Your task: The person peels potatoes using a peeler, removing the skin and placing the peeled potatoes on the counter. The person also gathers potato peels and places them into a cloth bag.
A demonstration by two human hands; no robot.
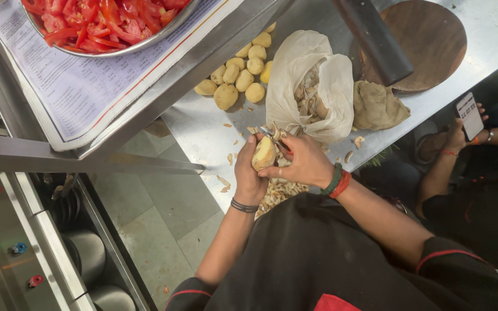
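A: What is the left hand [248, 173] doing?

B: Its grip is clenched around a half-peeled potato [264, 154], held up just above the near edge of the steel surface [203, 132].

A: And the right hand [305, 163]?

B: Grasping a peeler [273, 137], its blade touching the top of that potato (the handle is mostly hidden in the fingers).

A: What lies around them?

B: A heap of peelings [279, 193] right under the hands, a white plastic bag [312, 80] with more scraps just beyond, and a cluster of peeled potatoes [240, 72] further back to the left. A round wooden board [430, 40] with a dark rolling pin [376, 37] on it sits well apart. On a raised shelf, a steel bowl of sliced tomatoes [108, 23] rests on a printed sheet [70, 86].

A: Anyone else?

B: Another person's hand holds a phone [469, 115] at the right.
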